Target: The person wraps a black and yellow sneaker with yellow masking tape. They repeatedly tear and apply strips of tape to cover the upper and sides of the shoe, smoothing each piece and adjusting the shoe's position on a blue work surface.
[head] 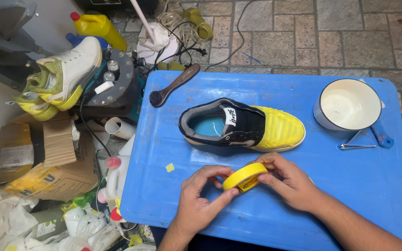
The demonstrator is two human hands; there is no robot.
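Observation:
Both of my hands hold a roll of yellow tape (244, 176) just above the near part of the blue table (359, 181). My left hand (201, 195) pinches the roll's left edge with thumb and fingers. My right hand (287, 179) grips its right side. Just beyond the roll a black and yellow shoe (243, 124) lies on its sole, toe pointing right, with a blue insole showing.
A white pot with a blue handle (350, 108) stands at the table's far right, metal tweezers (357, 146) beside it. A wooden brush (173, 84) lies at the far left corner. White and yellow sneakers (63, 74), cardboard boxes (47, 158) and bottles crowd the floor on the left.

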